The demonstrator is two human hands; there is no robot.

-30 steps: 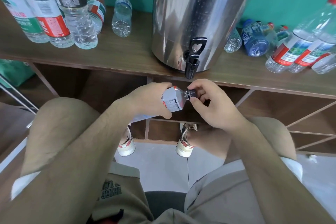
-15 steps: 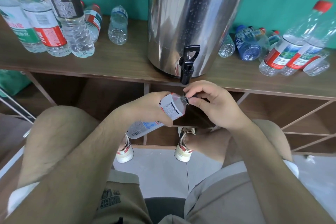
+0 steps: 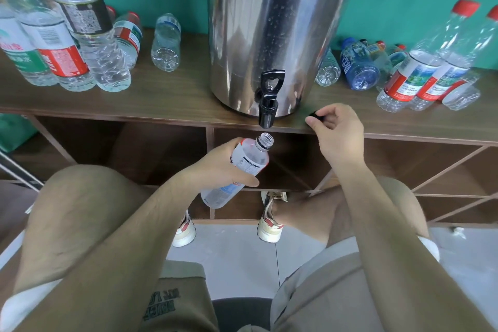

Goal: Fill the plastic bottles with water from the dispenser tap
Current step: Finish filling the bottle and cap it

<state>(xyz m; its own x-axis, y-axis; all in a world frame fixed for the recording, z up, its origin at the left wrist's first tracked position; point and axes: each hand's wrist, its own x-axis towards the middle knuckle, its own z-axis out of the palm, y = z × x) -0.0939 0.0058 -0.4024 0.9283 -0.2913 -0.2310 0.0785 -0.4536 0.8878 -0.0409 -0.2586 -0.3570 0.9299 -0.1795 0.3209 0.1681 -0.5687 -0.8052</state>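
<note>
My left hand (image 3: 219, 164) grips a clear plastic bottle (image 3: 242, 170) with a white label, tilted, its open neck just below the black tap (image 3: 268, 105) of the steel dispenser (image 3: 272, 24). My right hand (image 3: 335, 135) pinches the small black cap (image 3: 315, 116) at the shelf edge, to the right of the tap. The bottle looks empty.
Several filled bottles (image 3: 67, 43) stand at the left of the wooden shelf (image 3: 167, 100), two lie behind them. Several empty bottles (image 3: 420, 75) lie and lean at the right. Open cubbies sit under the shelf. My knees and shoes are below.
The cap has come off the bottle. My right hand carried it up and right to the shelf edge. The bottle's open neck now sits under the tap.
</note>
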